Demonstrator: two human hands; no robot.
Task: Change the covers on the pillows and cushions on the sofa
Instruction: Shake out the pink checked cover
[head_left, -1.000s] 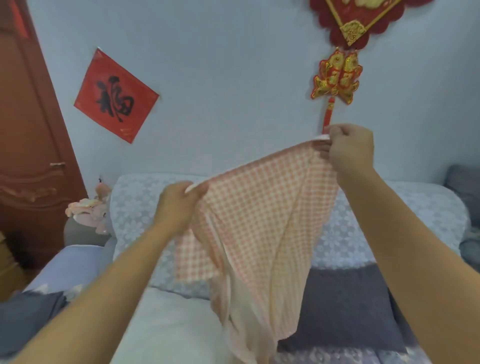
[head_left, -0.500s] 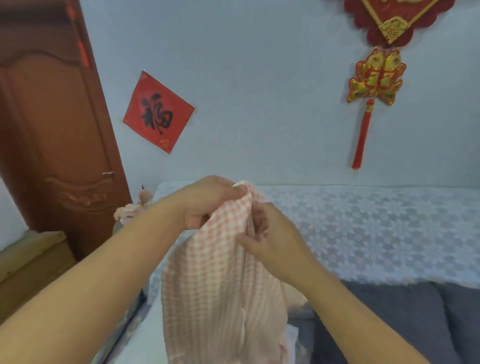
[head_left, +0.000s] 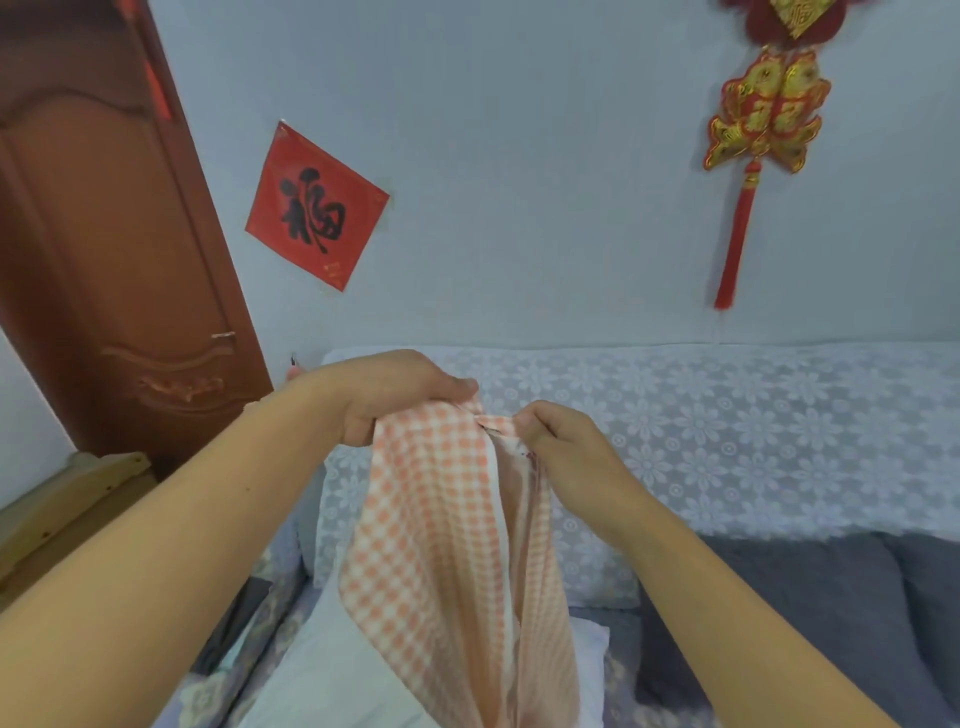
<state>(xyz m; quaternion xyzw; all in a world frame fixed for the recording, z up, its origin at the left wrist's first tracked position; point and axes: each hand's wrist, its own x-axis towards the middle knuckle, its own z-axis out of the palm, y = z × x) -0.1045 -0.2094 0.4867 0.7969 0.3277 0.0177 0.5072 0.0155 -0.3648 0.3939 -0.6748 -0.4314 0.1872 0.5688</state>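
- Left hand (head_left: 387, 397): fingers curled over the top edge of the checked pillow cover (head_left: 447, 545), gripping it, thumb on the near side.
- Right hand (head_left: 563, 449): fingertips pinch the same top edge just right of the left hand; the two hands are close together, not touching.
- Checked pillow cover: orange-and-white check, held up in the air in the centre of the scene, hanging down in loose folds; its lower end runs out of view at the near edge.
- White pillow (head_left: 332, 670): lies on the sofa seat, near, directly beneath the hanging cover.
- Sofa (head_left: 831, 597): grey seat; backrest draped with a white lace throw (head_left: 727, 431).
- Far wall: red paper square (head_left: 317, 205) at left, red-and-gold hanging ornament (head_left: 763, 111) at right.
- Brown door (head_left: 104, 249): far left.
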